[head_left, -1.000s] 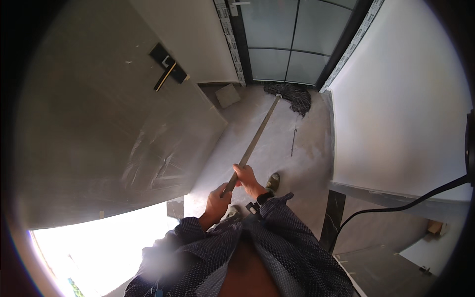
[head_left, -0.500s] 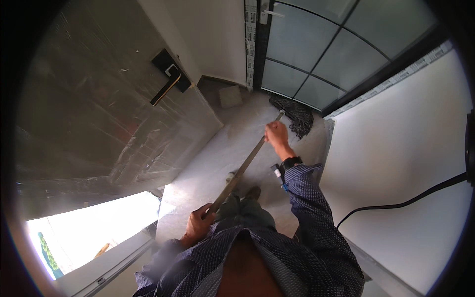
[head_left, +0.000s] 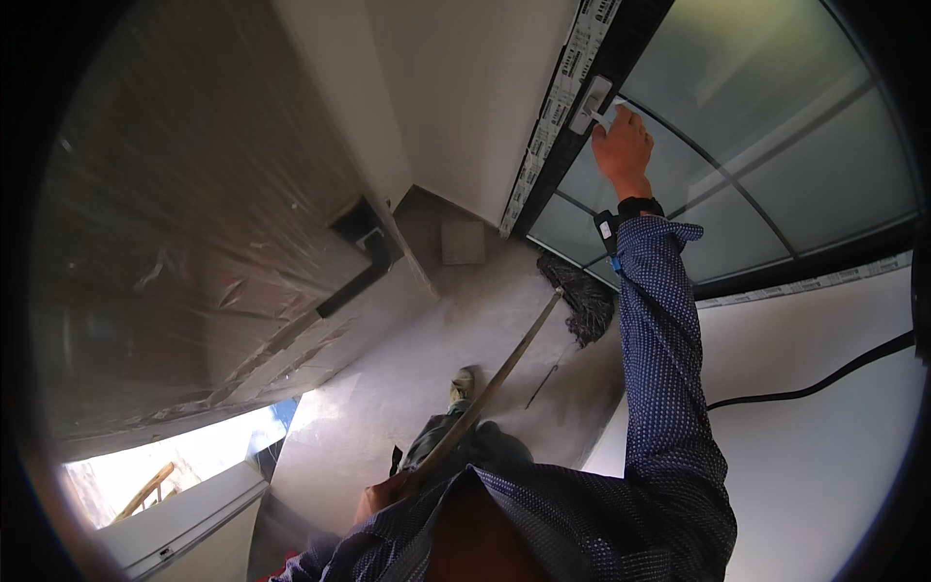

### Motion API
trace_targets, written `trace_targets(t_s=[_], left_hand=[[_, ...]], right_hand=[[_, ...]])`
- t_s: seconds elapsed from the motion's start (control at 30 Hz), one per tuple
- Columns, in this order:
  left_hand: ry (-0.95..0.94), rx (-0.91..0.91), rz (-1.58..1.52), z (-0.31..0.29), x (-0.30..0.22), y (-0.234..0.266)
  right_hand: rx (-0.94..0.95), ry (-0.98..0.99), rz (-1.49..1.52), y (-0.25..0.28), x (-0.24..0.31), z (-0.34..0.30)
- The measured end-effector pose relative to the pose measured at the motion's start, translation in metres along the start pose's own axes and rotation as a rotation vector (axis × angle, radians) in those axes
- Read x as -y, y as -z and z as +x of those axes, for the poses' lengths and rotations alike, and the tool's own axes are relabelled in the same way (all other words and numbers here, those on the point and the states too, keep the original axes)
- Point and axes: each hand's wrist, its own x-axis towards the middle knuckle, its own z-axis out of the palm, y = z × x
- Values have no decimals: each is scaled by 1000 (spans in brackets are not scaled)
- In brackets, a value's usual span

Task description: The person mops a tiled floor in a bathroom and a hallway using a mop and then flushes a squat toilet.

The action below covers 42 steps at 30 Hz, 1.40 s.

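1. The grey floor [head_left: 407, 388] spreads out below both hands, smooth and faintly shiny, bright with daylight at its lower left end.
2. Left of the left hand stands a broad brownish wall [head_left: 184, 252], its surface glossy and streaked.
3. Around the right hand runs a frosted glass door [head_left: 766, 145], split by dark bars in a black frame.
4. A plain white wall [head_left: 824, 456] lies below and right of the raised arm, with a black cable [head_left: 815, 388] looping across it.
5. The mop [head_left: 582, 296] rests with its dark head on the floor just below the right forearm, and its wooden handle slants down to the left hand.
6. The right hand [head_left: 623, 145] is stretched up, fingers closed on the white door handle [head_left: 593, 105].
7. The left hand [head_left: 380, 500] is wrapped round the mop handle's lower end.
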Motion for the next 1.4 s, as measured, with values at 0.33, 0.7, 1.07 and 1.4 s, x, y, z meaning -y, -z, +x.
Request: trace_targets(t_s=[0.33,0.7,1.07,1.4], left_hand=[[52,123,-116,30,-30,42],[26,126,16,39,6,30],[149,58,68,87,-109,27],[55,60,72,111,-94,-9]], right_hand=[[410,-248,31,-62,7,36],[209,-502,244,-124,-14,39],[-335,-113,334,-113,-57,41],[875,-686,477,-74,-18,-410]])
